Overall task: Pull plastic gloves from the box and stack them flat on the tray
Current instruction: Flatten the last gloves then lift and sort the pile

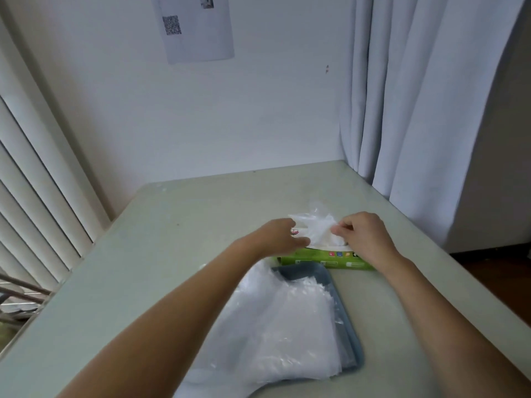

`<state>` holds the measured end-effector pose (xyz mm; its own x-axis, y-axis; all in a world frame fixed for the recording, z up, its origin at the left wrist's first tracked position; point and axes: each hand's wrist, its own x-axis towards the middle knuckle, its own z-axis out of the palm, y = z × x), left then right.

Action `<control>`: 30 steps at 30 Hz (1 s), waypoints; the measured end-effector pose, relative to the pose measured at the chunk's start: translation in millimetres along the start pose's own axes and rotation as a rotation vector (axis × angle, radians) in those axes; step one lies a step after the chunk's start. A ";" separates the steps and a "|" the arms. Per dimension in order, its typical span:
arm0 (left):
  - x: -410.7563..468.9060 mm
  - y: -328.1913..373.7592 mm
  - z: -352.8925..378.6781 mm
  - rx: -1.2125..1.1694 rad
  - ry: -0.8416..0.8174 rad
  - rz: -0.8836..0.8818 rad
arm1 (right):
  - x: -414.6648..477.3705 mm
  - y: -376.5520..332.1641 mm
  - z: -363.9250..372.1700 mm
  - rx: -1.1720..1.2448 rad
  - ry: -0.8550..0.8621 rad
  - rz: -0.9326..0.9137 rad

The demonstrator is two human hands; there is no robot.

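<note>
A green glove box (327,259) lies on the table just beyond the blue-grey tray (326,275). A clear plastic glove (314,225) sticks up out of the box's top opening. My right hand (363,235) pinches this glove at its right side with thumb and forefinger. My left hand (280,238) rests on the left end of the box top, thumb reaching toward the glove. A stack of clear gloves (281,320) lies flat on the tray and spills over its left and near edges.
The pale table (172,225) stands against a white wall, its right edge beside a grey curtain (416,110). Window blinds (34,182) run along the left. A paper sheet with a QR code (195,27) hangs on the wall.
</note>
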<state>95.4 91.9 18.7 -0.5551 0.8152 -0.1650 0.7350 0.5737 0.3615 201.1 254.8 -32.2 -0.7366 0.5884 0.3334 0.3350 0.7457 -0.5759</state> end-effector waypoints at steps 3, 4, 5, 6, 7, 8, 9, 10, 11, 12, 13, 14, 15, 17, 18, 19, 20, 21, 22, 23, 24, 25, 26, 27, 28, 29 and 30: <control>23.2 8.7 25.9 -0.057 -0.009 -0.035 | -2.0 4.2 -0.2 0.009 -0.035 -0.014; 28.7 9.8 32.3 -0.058 -0.016 -0.036 | -3.0 5.0 -1.1 0.029 -0.027 -0.016; 32.6 9.7 37.9 -0.049 -0.023 -0.033 | -3.7 5.6 -2.1 0.068 -0.009 -0.012; 34.8 10.2 41.8 -0.041 -0.027 -0.025 | -4.5 5.9 -5.0 0.134 0.021 0.007; 35.8 9.5 44.5 -0.036 -0.024 -0.013 | -4.8 5.5 -7.9 0.228 0.051 0.041; 36.4 8.5 46.4 -0.036 -0.022 -0.004 | -5.3 5.3 -10.5 0.323 0.072 0.083; 36.2 7.6 47.1 -0.039 -0.018 0.004 | -5.3 5.9 -11.9 0.409 0.084 0.127; 36.4 6.3 47.4 -0.044 -0.017 0.008 | -4.7 8.4 -11.3 0.486 0.090 0.172; 36.4 5.5 47.5 -0.046 -0.019 0.011 | -4.1 11.8 -9.7 0.573 0.097 0.218; 36.2 4.8 47.7 -0.048 -0.024 0.011 | -4.1 14.8 -7.8 0.660 0.110 0.267; 36.2 4.7 47.7 -0.046 -0.030 0.011 | -3.6 17.5 -5.7 0.730 0.131 0.313; 35.9 4.3 47.7 -0.040 -0.037 0.011 | -3.0 19.1 -3.5 0.774 0.157 0.351; 35.0 4.7 47.6 -0.035 -0.042 0.011 | -2.5 20.9 -1.7 0.803 0.183 0.379; 33.5 6.1 47.3 -0.028 -0.035 0.016 | -1.6 23.3 0.1 0.846 0.233 0.405; 33.6 5.6 47.6 -0.031 -0.026 0.023 | -0.8 25.4 1.7 0.854 0.254 0.418; 34.4 4.8 48.0 -0.038 -0.023 0.027 | -0.5 27.0 2.6 0.858 0.274 0.432; 35.7 4.2 49.1 -0.052 -0.023 0.033 | -0.6 29.0 2.7 0.858 0.295 0.449; 36.6 2.8 49.8 -0.070 -0.024 0.036 | 0.2 31.4 3.7 0.870 0.314 0.460; 37.4 1.8 51.4 -0.092 -0.023 0.041 | 0.0 33.0 3.2 0.887 0.327 0.463; 38.3 1.4 52.5 -0.121 -0.014 0.044 | 0.1 34.3 2.6 0.909 0.332 0.454; 39.5 0.8 53.4 -0.158 0.015 0.048 | 0.0 33.8 0.7 0.915 0.325 0.427; 40.1 1.0 53.3 -0.203 0.061 0.041 | 0.2 33.0 -1.2 0.899 0.310 0.379; 41.0 1.2 52.9 -0.257 0.114 0.025 | 0.6 31.0 -3.7 0.864 0.285 0.321; 41.8 2.0 51.5 -0.331 0.167 0.001 | 1.5 28.6 -5.5 0.838 0.256 0.270; 43.5 2.4 50.0 -0.428 0.208 -0.031 | 2.2 26.4 -6.7 0.824 0.221 0.228; 45.6 2.4 48.9 -0.521 0.233 -0.061 | 3.0 25.7 -6.1 0.817 0.184 0.195; 47.4 2.6 48.5 -0.574 0.243 -0.080 | 4.0 25.7 -4.8 0.802 0.159 0.172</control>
<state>89.8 135.9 -32.7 -0.7219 0.6916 -0.0231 0.3988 0.4432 0.8028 209.6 277.8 -42.1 -0.6015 0.7558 0.2588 -0.1292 0.2277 -0.9651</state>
